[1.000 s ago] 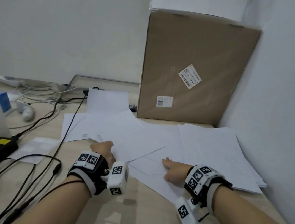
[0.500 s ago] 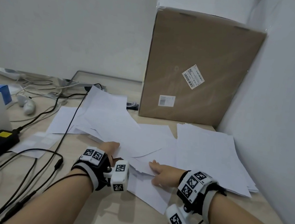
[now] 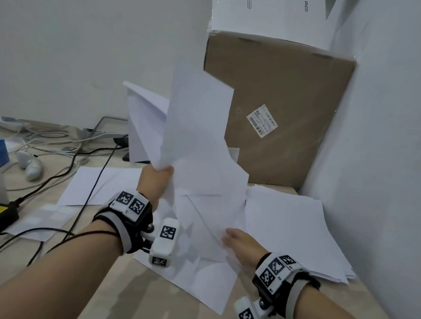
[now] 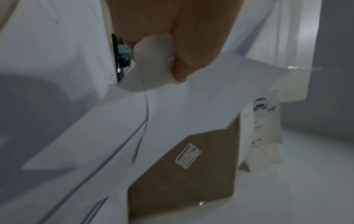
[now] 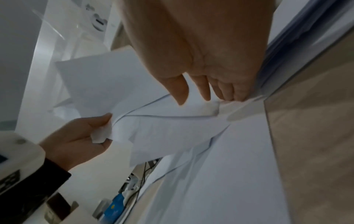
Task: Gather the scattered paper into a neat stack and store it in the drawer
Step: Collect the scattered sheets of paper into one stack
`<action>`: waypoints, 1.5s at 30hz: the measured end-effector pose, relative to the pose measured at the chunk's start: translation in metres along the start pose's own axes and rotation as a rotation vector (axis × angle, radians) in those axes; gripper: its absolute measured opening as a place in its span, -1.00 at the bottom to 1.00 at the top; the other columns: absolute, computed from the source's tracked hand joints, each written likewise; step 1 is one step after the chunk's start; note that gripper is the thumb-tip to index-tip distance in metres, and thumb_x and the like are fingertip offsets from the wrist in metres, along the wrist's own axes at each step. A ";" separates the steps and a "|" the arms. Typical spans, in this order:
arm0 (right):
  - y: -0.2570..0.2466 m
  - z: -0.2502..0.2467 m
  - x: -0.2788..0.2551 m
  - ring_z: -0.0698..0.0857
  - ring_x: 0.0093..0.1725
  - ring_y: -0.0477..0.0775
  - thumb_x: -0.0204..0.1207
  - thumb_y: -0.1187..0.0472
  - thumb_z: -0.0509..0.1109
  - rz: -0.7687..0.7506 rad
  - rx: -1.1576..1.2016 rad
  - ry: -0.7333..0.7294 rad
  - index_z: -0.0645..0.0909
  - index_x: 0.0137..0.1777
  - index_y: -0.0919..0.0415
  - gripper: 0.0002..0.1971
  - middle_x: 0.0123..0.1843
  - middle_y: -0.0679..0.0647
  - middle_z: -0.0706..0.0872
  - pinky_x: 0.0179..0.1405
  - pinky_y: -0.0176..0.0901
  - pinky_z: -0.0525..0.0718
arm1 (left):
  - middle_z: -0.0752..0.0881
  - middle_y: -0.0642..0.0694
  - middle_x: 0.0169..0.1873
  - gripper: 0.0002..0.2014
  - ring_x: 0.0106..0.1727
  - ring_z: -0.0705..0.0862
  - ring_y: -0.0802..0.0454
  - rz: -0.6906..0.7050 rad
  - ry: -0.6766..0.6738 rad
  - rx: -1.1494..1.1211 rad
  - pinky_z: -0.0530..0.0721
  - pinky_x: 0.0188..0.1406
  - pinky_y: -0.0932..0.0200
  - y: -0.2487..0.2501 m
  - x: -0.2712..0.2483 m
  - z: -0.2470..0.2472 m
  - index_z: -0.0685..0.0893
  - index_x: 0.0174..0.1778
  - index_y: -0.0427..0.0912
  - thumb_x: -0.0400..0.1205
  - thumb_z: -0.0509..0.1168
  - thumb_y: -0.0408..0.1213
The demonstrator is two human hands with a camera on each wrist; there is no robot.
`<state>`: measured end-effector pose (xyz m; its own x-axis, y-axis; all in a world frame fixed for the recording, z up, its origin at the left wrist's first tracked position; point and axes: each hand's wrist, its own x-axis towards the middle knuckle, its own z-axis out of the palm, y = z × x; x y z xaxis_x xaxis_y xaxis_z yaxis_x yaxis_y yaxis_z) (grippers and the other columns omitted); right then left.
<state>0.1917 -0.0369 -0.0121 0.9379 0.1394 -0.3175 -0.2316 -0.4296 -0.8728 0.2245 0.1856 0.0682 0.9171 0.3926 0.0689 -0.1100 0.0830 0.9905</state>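
At the left edge of the head view, black cables (image 3: 89, 184) trail across the worktop (image 3: 113, 293) and one crosses a loose sheet (image 3: 86, 186) lying flat there. If that sheet is dragged out quickly, it could catch the cable and tug the gear behind it.

Left of centre, the left hand (image 3: 154, 179) has its grip clamped on the lower corner of a fan of lifted sheets (image 3: 195, 120), which stand nearly upright and splay apart toward the upper middle of the frame. Only that one corner is pinched, so the outer leaves could slide free and fall, or crease where the thumb bears down.

Just right of centre, the right hand (image 3: 240, 245) lies low on the overlapping paper (image 3: 202, 238), fingers straight and relaxed, its grip apart and closed on nothing. If it presses while the left hand pulls upward, a sheet caught between them could tear or buckle.

At the right of the frame a thicker pile (image 3: 296, 230) lies against the wall, below the cardboard box (image 3: 284, 110). Its lower corner looks to overhang the worktop edge, so a nudge might spill it. No drawer is in view.
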 end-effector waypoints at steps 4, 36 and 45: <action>-0.007 -0.002 -0.006 0.49 0.36 0.04 0.58 -0.08 0.34 0.043 0.421 0.034 0.49 0.29 0.11 -0.62 0.29 0.03 0.55 0.33 -0.02 0.47 | 0.69 -0.20 0.14 -0.66 0.09 0.67 -0.16 -0.003 -0.004 -0.153 0.61 0.08 0.02 0.021 0.005 -0.010 0.54 0.37 -0.33 0.66 0.28 -0.41; -0.036 -0.035 -0.025 0.76 -0.30 0.04 0.61 0.51 0.05 0.013 0.404 0.214 0.47 0.27 0.31 -0.68 0.01 0.14 0.70 -0.50 -0.24 0.41 | 0.65 -0.39 0.03 -0.62 -0.02 0.59 -0.36 -0.609 -0.193 0.133 0.48 0.05 -0.16 -0.034 -0.028 -0.023 0.39 0.44 -0.51 0.73 0.19 -0.41; -0.014 -0.059 -0.014 0.70 -0.62 0.08 0.59 0.56 -0.05 0.034 0.625 0.534 0.40 0.36 0.51 -0.61 -0.23 0.29 0.67 -0.74 -0.28 0.52 | 0.55 -0.45 0.32 -0.53 0.12 0.60 -0.41 -0.781 -0.223 0.273 0.58 0.12 -0.27 -0.082 -0.017 -0.044 0.35 0.44 -0.54 0.69 0.28 -0.36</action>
<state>0.1976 -0.0856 0.0264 0.8880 -0.3754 -0.2657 -0.2150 0.1717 -0.9614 0.2010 0.2124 -0.0194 0.7487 0.1226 -0.6515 0.6545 0.0198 0.7558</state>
